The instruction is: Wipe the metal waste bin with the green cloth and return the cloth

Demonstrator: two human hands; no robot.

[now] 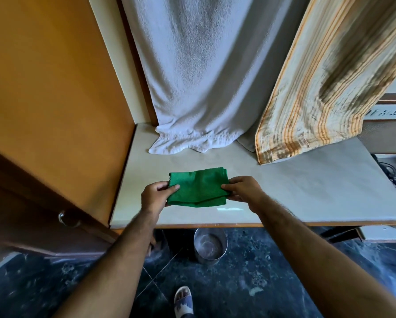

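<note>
Folded green cloth (pixel 198 187) pinched between left hand (pixel 155 193) and right hand (pixel 245 190)

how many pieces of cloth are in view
3: a green cloth held over the table by both hands, a white towel hanging behind it, and a striped cloth hanging at right. More may be hidden.

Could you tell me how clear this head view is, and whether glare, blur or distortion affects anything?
Head view: the green cloth and both hands, left and right, are sharp; wide-angle distortion bends the table edge; a small bright glare patch sits on the table near the cloth; the metal bin below lies in shadow.
</note>
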